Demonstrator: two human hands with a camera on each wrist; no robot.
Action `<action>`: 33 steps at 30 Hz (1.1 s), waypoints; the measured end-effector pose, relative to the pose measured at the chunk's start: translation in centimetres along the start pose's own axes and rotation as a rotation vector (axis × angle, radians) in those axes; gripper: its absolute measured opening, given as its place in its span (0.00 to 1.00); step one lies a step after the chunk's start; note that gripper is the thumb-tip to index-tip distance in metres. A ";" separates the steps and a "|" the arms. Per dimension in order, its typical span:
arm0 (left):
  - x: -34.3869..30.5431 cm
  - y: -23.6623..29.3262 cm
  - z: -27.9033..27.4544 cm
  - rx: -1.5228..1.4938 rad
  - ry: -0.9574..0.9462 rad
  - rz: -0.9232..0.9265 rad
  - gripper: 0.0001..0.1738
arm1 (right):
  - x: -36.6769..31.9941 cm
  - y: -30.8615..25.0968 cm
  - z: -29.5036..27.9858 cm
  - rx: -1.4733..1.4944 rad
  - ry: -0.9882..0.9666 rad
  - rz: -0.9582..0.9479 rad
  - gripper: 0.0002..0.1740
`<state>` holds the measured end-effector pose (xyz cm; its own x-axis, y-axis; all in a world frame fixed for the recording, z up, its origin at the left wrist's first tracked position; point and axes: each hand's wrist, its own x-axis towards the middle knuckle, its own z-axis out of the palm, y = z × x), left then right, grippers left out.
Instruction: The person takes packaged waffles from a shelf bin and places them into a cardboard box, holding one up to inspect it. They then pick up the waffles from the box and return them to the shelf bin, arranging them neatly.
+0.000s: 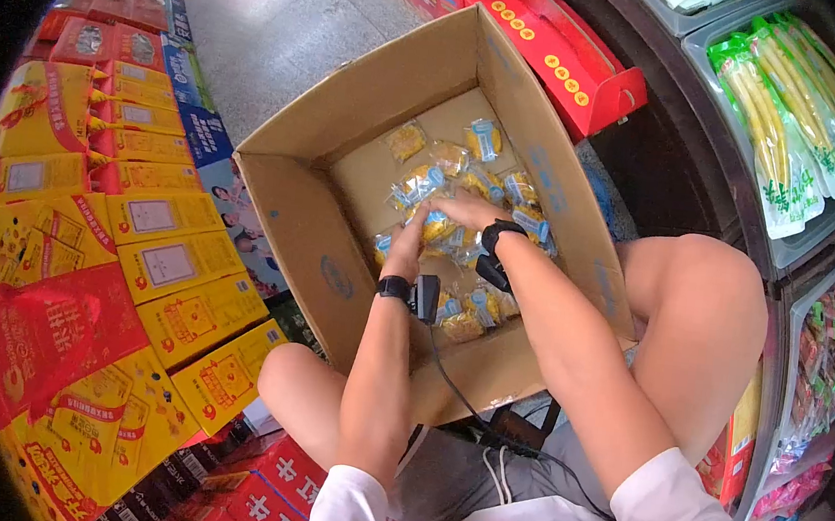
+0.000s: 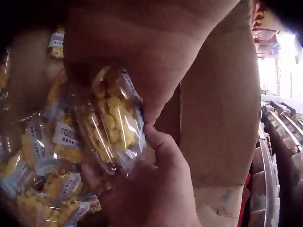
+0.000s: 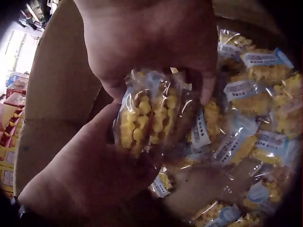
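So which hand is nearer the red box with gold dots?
Right. The right hand, gripping snack packets, is farther into the carton, toward the red box; the left hand grips them just behind.

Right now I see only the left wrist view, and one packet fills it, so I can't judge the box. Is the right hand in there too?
Observer: Yes. The right hand is inside the cardboard box, right beside the left hand.
Operator: Is it holding anything?
Observer: It grips a clear packet of yellow snacks, thumb against one side, and the left hand's fingers are on the same packet.
Operator: How full is the box?
Observer: Not very. Loose packets lie scattered over the bottom, and bare cardboard shows on the far left side.
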<state>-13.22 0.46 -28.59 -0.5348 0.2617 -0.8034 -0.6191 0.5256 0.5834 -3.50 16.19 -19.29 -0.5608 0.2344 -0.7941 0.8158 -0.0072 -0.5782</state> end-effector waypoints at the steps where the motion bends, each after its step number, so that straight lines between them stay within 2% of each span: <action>1: -0.2 0.5 -0.2 -0.026 -0.024 -0.046 0.38 | 1.0 0.1 0.3 -0.023 0.026 -0.007 0.51; 2: -0.1 0.7 -0.6 -0.021 -0.044 -0.038 0.38 | 0.9 -0.4 0.4 -0.048 0.049 -0.014 0.49; 5: -1.0 1.8 -1.4 -0.009 -0.101 0.035 0.40 | -0.2 -1.4 -0.3 0.097 -0.146 -0.103 0.48; 7: -5.4 5.5 -1.6 0.003 -0.129 0.144 0.43 | 1.7 -1.1 0.0 0.048 -0.017 -0.224 0.47; 8: -8.7 8.0 -1.6 -0.067 -0.227 0.169 0.50 | 3.3 -1.0 0.2 0.023 0.046 -0.287 0.46; 9: -11.0 9.7 -1.7 -0.021 -0.132 0.298 0.45 | 4.3 -1.3 0.4 0.026 0.115 -0.300 0.47; 10: -12.3 10.6 -1.8 0.028 -0.038 0.423 0.39 | 2.3 -2.5 0.3 0.080 0.090 -0.307 0.48; 11: -12.5 11.4 -2.2 0.090 0.041 0.423 0.38 | -1.3 -4.5 -0.3 0.138 0.065 -0.312 0.48; 12: -12.8 12.1 -2.8 0.114 0.019 0.474 0.39 | -3.5 -5.8 -0.7 0.194 0.044 -0.318 0.48; 13: -13.1 12.5 -3.3 0.128 0.021 0.472 0.40 | -3.9 -6.3 -0.6 0.275 -0.034 -0.323 0.50; 14: -13.3 12.9 -4.0 0.144 0.021 0.468 0.40 | -4.3 -6.8 -0.6 0.256 -0.030 -0.307 0.50; 15: -12.8 13.2 -4.7 0.107 -0.072 0.457 0.44 | -4.6 -7.3 -0.5 0.241 -0.027 -0.287 0.50; 16: -12.5 13.0 -5.4 0.131 -0.054 0.437 0.48 | -4.9 -7.5 -0.3 0.230 -0.025 -0.263 0.50; 17: -12.1 12.9 -6.1 0.128 -0.085 0.455 0.50 | -5.0 -7.5 0.2 0.246 0.007 -0.397 0.52; 18: -11.5 12.7 -6.9 0.126 -0.117 0.469 0.52 | -5.7 -7.7 0.5 0.264 -0.031 -0.391 0.48; 19: -10.8 12.4 -7.8 0.207 -0.041 0.424 0.53 | -6.2 -7.9 0.5 0.285 -0.069 -0.383 0.44; 20: -10.8 12.4 -8.1 0.171 -0.101 0.379 0.53 | -6.4 -8.1 0.7 0.305 -0.107 -0.375 0.41; 22: -11.7 12.7 -8.0 0.178 -0.087 0.405 0.51 | -7.0 -8.2 0.9 0.323 -0.158 -0.407 0.46; 23: -13.1 12.8 -7.3 0.198 0.039 0.405 0.51 | -6.2 -7.9 1.4 0.371 -0.119 -0.387 0.47; 27: -12.6 12.6 -7.1 0.263 0.043 0.398 0.52 | -5.2 -6.8 1.8 0.410 -0.119 -0.348 0.51; 30: -12.4 11.6 -7.2 0.271 0.021 0.384 0.52 | -5.0 -6.6 2.3 0.369 -0.070 -0.284 0.50; 33: -12.2 11.2 -7.1 0.309 0.001 0.330 0.53 | -6.1 -5.7 1.8 0.399 -0.113 -0.367 0.54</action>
<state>-17.71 -2.59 -11.37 -0.6759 0.4550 -0.5798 -0.2148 0.6310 0.7455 -4.99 13.00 -11.44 -0.8281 0.1849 -0.5292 0.4592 -0.3177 -0.8296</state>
